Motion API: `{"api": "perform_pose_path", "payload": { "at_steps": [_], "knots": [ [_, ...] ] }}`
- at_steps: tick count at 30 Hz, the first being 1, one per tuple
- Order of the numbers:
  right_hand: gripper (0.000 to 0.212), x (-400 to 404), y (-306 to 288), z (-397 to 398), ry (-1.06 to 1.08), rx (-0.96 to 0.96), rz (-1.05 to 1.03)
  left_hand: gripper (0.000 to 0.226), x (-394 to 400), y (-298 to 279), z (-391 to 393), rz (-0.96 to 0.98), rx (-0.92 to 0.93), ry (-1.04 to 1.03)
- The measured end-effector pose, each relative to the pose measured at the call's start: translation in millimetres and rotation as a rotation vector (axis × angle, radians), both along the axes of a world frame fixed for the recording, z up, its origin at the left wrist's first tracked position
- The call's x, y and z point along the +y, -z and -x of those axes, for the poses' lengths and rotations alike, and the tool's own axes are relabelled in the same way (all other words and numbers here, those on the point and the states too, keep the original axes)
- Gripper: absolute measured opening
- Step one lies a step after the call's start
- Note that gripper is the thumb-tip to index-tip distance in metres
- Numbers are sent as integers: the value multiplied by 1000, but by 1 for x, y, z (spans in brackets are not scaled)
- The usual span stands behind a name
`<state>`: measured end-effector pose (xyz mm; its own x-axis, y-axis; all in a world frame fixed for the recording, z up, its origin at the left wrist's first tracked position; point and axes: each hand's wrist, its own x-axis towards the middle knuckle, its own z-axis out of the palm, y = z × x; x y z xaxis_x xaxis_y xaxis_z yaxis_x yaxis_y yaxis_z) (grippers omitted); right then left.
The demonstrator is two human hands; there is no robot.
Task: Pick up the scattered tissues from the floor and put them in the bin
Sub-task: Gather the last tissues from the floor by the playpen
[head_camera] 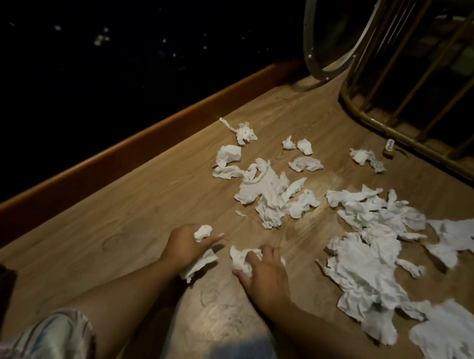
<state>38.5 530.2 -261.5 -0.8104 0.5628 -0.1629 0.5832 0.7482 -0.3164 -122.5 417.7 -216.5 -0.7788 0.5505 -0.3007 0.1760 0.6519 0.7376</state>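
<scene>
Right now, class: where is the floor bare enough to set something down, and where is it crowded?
Bare floor lies between the wooden skirting and the left hand, and in front of both forearms. Crowded: scattered tissues cover the right side.

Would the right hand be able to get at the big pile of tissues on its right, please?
Probably yes: bare floor lies between the right hand and the pile, though that hand already grips a tissue.

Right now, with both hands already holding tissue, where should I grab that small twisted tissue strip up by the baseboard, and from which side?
Pinch the crumpled wad at the right end of the twisted tissue strip, coming from above. That end looks bulkiest and stands off the wooden floor, while the thin tail toward the baseboard lies flat and would probably tear or slip.
</scene>
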Motion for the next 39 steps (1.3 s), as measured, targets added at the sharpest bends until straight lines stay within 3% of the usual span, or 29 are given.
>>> {"api": "perform_pose_path", "payload": {
  "at_steps": [3,5,7,10,12,13,19,22,26,29,31,34,39],
  "knots": [
    [32,7,0,-1,-77,96,134,59,3,1,6,144,-25,71],
    [22,18,-3,0,-26,192,211,71,10,-3,8,124,26,38],
    [17,34,-12,5,128,277,253,60,23,-11,13,37,89,-27],
    [31,63,-29,21,418,500,340,37,50,-15,24,-79,154,-143],
    [35,82,-38,32,528,600,314,20,67,-9,31,-80,161,-163],
    [37,92,-39,36,544,606,292,22,75,-6,34,-54,181,-139],
    [67,134,-16,41,335,252,180,53,125,17,36,-41,428,344],
    [69,139,0,38,225,75,143,60,141,34,28,-27,432,510],
    [53,135,16,21,137,211,57,47,129,55,20,-10,421,496],
    [26,127,27,6,111,384,-20,48,102,58,20,43,417,437],
    [29,122,29,-4,92,374,-18,59,81,55,19,70,401,387],
    [38,111,29,-21,-26,309,-50,54,49,54,18,96,460,319],
    [13,98,20,-31,-124,374,-3,37,4,68,23,-37,491,346]
  ]
}}
